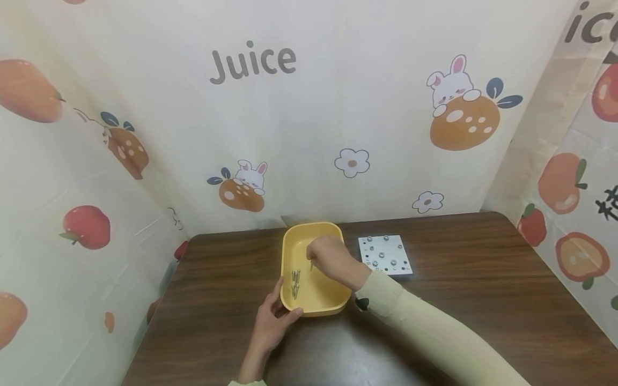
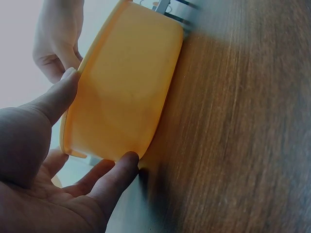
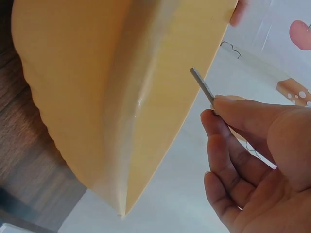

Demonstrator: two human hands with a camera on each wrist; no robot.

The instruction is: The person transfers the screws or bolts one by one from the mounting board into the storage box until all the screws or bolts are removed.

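Observation:
A yellow tray (image 1: 318, 300) with rounded corners stands on the table. My left hand (image 1: 271, 324) grips its near left corner, thumb at the rim and fingertips against the outer wall (image 2: 129, 92). Above the inside of the tray, my right hand (image 1: 335, 260) pinches a thin grey screw (image 3: 201, 85) between thumb and fingertips. Its threaded shank sticks out past the fingers; the other end is hidden in the grip. Several similar screws (image 1: 295, 284) lie loose in the left part of the tray.
Right of the tray lies a white square plate (image 1: 392, 252) with holes and several round metal pieces on it. The brown wooden table (image 1: 463, 262) ends at the back against a printed curtain (image 1: 314, 123), which also hangs along both sides.

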